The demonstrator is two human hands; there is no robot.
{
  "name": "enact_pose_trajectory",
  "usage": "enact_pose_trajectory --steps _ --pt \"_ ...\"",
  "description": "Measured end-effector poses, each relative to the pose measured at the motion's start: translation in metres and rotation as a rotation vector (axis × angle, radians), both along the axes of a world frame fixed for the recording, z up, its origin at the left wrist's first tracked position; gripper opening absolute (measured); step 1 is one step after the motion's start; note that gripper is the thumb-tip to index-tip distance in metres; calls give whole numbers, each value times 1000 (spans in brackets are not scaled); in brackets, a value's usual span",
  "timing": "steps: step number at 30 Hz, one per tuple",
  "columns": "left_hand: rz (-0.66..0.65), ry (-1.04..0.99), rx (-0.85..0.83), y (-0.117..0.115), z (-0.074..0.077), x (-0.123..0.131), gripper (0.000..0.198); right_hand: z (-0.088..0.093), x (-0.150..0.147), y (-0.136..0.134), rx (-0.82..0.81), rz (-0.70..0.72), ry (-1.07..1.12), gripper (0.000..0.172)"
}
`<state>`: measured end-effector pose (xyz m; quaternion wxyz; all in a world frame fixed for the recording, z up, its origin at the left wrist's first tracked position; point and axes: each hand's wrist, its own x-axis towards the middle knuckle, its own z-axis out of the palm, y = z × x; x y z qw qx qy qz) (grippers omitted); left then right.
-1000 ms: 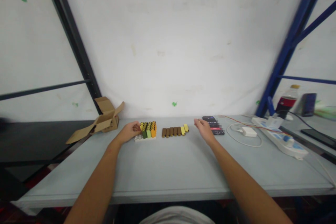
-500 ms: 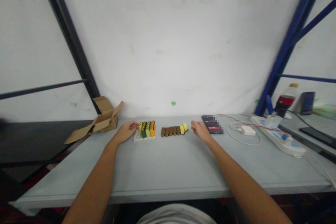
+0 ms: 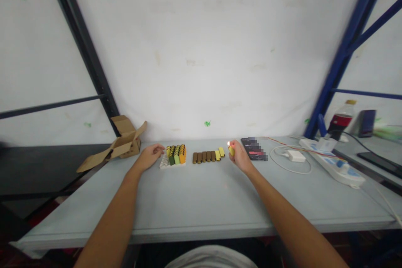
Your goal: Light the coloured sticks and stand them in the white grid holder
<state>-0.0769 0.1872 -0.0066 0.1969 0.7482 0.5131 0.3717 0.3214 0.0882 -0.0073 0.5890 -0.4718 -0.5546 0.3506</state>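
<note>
My right hand (image 3: 240, 156) is closed around a yellow lighter (image 3: 231, 150), held upright with a small bright flame (image 3: 229, 143) at its top. My left hand (image 3: 151, 155) rests at the left side of a white tray (image 3: 172, 166), fingers slightly curled and apart, holding nothing visible. Green, light green and orange lighters with dark tops stand in rows in the tray (image 3: 177, 158). Between my hands, several brown lighters (image 3: 204, 157) and a pair of yellow lighters (image 3: 220, 153) lie side by side on the table.
An open cardboard box (image 3: 127, 144) sits at the back left. Right of my right hand lies a phone (image 3: 253, 149), then a white charger (image 3: 296, 156) with a looped cable and a power strip (image 3: 334, 166). A bottle (image 3: 341, 120) stands farther back.
A flame now shows at the lighter in my right hand, and more of its yellow body is visible. My left hand has barely shifted.
</note>
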Motion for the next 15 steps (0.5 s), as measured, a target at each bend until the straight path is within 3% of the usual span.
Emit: enact_pose_trajectory --steps 6,15 --pt "101 4 97 -6 11 5 35 4 -5 -4 -24 60 153 17" --pt "127 -12 137 -17 22 15 32 8 -5 -6 -154 191 131 34"
